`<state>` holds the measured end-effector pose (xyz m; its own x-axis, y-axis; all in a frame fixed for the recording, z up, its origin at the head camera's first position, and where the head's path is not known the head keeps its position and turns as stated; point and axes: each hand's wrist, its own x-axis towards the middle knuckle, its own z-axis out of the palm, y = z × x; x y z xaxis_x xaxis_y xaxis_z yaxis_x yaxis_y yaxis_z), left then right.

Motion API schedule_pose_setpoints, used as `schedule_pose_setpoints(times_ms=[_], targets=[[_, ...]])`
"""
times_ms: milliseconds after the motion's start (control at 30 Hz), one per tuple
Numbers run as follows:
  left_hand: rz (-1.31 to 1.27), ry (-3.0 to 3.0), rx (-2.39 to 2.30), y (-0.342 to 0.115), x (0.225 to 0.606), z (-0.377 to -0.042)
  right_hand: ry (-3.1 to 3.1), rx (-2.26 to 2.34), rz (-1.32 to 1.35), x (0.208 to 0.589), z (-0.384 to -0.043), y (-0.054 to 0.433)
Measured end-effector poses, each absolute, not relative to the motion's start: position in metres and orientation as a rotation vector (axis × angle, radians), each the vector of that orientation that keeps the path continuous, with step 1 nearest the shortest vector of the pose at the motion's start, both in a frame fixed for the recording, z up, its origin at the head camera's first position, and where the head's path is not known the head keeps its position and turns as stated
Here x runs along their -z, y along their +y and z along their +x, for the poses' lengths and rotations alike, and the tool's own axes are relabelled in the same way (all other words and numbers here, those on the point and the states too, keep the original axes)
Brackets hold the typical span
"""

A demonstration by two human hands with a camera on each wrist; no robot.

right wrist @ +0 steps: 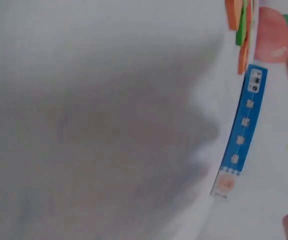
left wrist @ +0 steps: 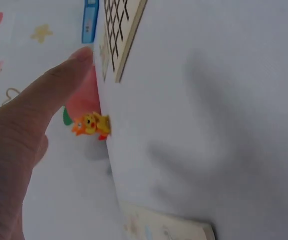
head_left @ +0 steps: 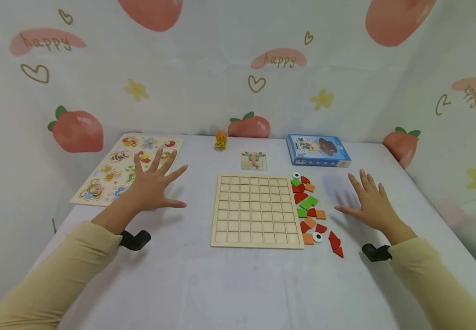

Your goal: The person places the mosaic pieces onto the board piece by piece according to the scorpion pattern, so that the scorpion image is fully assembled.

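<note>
No piece has yet been set in the wooden board [head_left: 257, 218], placed mid-worktop [head_left: 221, 286]; the coloured pieces [head_left: 300, 198] are left loose at its right. The left hand [head_left: 152, 182] and right hand [head_left: 373, 204] are held above the white surface, each grip spread apart, unfilled. The far side is hung with peach-printed cloth [head_left: 205, 87].

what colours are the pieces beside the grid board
The pieces are red, green and orange, plus two white discs with dark centres; best in the head view.

Play corner, wider room unclear: white-covered desk [head_left: 221, 288], peach-print backdrop [head_left: 205, 68], toy figure [head_left: 221, 140], animal picture board [head_left: 116, 166], wooden grid board [head_left: 258, 211].
</note>
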<state>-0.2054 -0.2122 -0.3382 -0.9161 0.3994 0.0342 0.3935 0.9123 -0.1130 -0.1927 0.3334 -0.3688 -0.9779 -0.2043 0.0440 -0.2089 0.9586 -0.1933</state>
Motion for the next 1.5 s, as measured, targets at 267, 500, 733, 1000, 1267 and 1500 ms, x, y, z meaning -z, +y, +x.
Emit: schedule_pose_setpoints(times_ms=[267,500,733,1000,1267,1500], targets=[[-0.619,-3.150,0.158,-0.204,0.337,-0.205,-3.264,-0.495,0.233,0.361,-0.183,0.314],[-0.795,-3.146,0.442,-0.187,0.352,-0.212,-3.233,-0.673,0.336,0.364,-0.167,0.298],[-0.813,-3.181,0.781,-0.162,0.369,-0.222,-3.236,-0.871,0.490,0.369,-0.163,0.283],[-0.801,-3.171,1.048,-0.140,0.389,-0.236,-3.251,-0.936,0.626,0.378,-0.164,0.284],[-0.875,-3.197,1.019,-0.127,0.402,-0.241,-3.232,-0.960,0.666,0.384,-0.164,0.285],[-0.868,-3.178,0.953,-0.128,0.409,-0.242,-3.236,-0.998,0.612,0.386,-0.163,0.284]])
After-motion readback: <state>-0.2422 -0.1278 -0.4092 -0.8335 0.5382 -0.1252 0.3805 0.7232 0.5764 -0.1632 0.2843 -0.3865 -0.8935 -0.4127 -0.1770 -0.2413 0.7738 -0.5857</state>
